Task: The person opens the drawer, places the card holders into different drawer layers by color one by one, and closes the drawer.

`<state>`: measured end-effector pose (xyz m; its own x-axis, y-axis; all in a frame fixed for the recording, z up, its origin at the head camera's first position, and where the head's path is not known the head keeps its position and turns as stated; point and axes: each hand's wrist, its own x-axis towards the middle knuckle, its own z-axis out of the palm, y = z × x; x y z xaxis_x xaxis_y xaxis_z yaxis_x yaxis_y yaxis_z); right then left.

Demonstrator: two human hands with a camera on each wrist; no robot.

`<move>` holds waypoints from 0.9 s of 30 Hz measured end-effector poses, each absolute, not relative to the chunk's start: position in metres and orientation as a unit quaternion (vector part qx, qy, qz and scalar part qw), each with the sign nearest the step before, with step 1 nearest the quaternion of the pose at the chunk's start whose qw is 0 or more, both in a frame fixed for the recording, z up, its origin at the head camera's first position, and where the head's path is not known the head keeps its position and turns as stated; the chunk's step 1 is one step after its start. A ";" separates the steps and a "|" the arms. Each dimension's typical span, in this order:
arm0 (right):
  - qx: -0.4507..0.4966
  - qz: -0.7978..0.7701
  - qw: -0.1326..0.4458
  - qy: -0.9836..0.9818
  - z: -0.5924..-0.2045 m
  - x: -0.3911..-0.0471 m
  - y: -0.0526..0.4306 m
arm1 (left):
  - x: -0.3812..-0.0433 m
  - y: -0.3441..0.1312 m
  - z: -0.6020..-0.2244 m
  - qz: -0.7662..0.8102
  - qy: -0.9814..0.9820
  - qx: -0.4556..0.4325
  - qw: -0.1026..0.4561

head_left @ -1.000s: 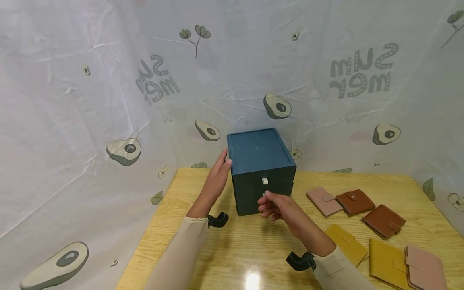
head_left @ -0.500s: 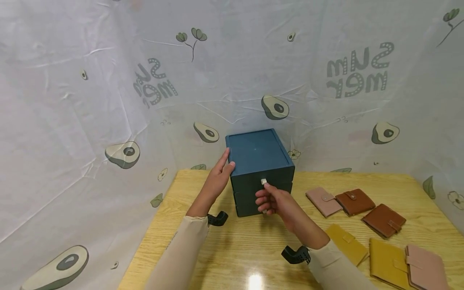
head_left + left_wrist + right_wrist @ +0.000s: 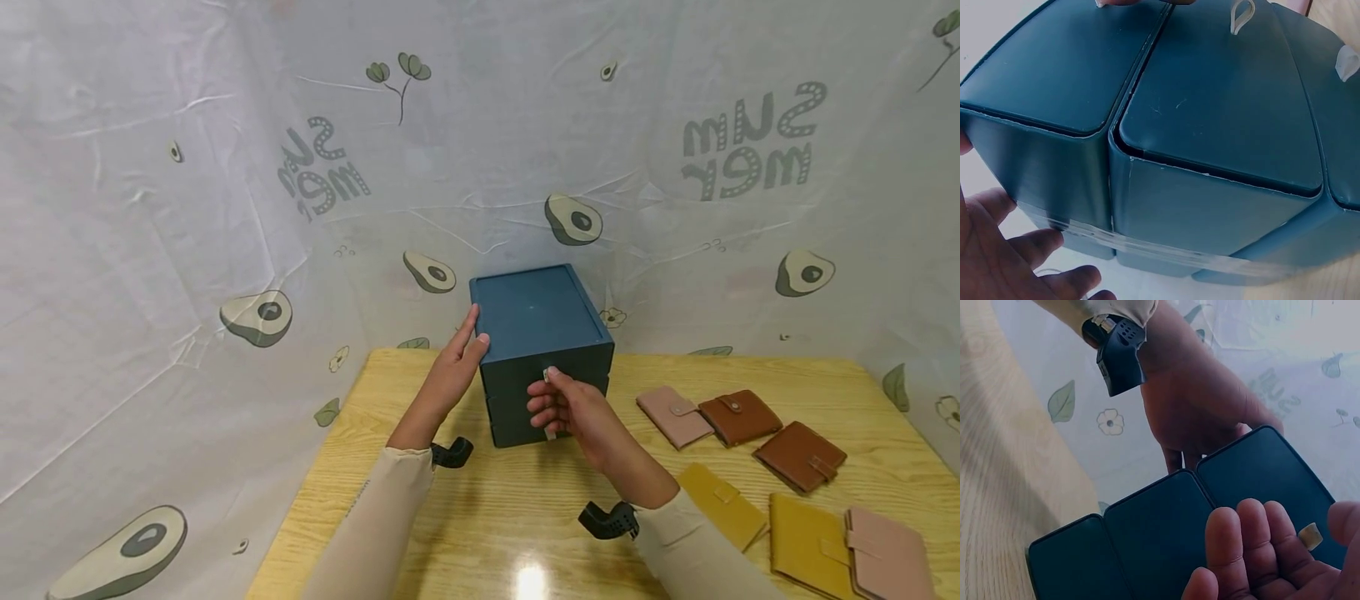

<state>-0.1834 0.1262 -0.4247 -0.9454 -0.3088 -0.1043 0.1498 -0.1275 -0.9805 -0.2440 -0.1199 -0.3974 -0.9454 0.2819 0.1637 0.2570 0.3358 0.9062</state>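
Observation:
A dark blue unit of stacked drawers (image 3: 532,308) stands on the table against the draped cloth. My left hand (image 3: 453,367) rests along its left side, fingers extended and thumb at the top edge. Its fingers (image 3: 1035,247) lie beside the box wall in the left wrist view. My right hand (image 3: 581,412) is in front of the drawer fronts, fingers slightly bent. The top drawer's small pale pull tab (image 3: 1310,536) sits between the index finger and thumb, with a narrow gap beside the thumb in the right wrist view. Lower pull loops (image 3: 1242,15) show in the left wrist view.
On the right of the wooden table (image 3: 480,517) lie a small pink wallet (image 3: 675,417), two brown wallets (image 3: 738,417), two yellow ones (image 3: 810,546) and a larger pink one (image 3: 888,554). White avocado-printed cloth (image 3: 420,167) hangs behind and to the left.
My right hand has risen from below the top drawer's pull tab to the tab itself. My left thumb has come over the box's top edge. The drawers look unmoved.

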 end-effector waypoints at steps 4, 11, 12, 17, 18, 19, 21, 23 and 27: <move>-0.064 -0.752 0.145 0.640 -0.424 -0.184 0.125 | -0.243 -0.119 -0.397 0.549 0.819 0.168 0.007; -0.055 -0.755 0.138 0.638 -0.425 -0.184 0.122 | -0.245 -0.120 -0.399 0.546 0.820 0.170 0.007; -0.053 -0.756 0.137 0.638 -0.425 -0.184 0.122 | -0.245 -0.121 -0.399 0.545 0.821 0.169 0.007; -0.053 -0.754 0.131 0.641 -0.426 -0.184 0.120 | -0.245 -0.122 -0.401 0.542 0.823 0.167 0.007; -0.053 -0.753 0.130 0.642 -0.426 -0.184 0.120 | -0.245 -0.122 -0.401 0.543 0.823 0.167 0.008; -0.054 -0.752 0.129 0.644 -0.426 -0.184 0.120 | -0.245 -0.122 -0.401 0.543 0.823 0.166 0.008; -0.054 -0.750 0.128 0.646 -0.426 -0.184 0.120 | -0.245 -0.122 -0.401 0.544 0.822 0.167 0.009; -0.057 -0.747 0.127 0.650 -0.426 -0.183 0.120 | -0.244 -0.122 -0.401 0.545 0.822 0.167 0.010; -0.056 -0.743 0.127 0.655 -0.426 -0.181 0.121 | -0.245 -0.122 -0.399 0.546 0.819 0.174 0.010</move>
<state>-0.1809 0.1213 -0.4255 -0.9615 -0.2619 -0.0828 0.1151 -0.1106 -0.9872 -0.2445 -0.1217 -0.3993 -0.9394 0.2957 0.1734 0.2738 0.3428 0.8986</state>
